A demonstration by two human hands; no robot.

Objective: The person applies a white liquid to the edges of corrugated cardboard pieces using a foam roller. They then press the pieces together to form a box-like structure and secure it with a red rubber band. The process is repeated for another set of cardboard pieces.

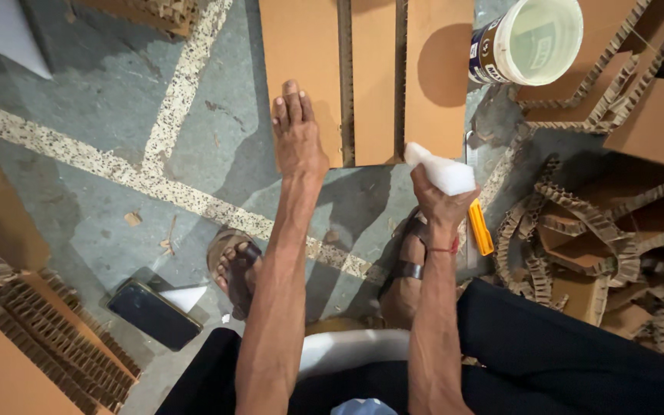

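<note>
Grey concrete floor (101, 115) under me — my left hand (297, 134) lies spread flat on the cardboard panel (301, 46), right hand (436, 201) pinching a white pad (443, 170) at its near edge; wiping step, next needs steady pressure

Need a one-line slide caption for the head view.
Seated person's left hand presses flat cardboard panels on the floor while the right hand holds a white block; a white bucket stands nearby.

Grey concrete floor (101, 107) with speckled inlaid strips (186, 69); cardboard scraps (578, 230) piled right; honeycomb board (55, 338) lower left.
</note>
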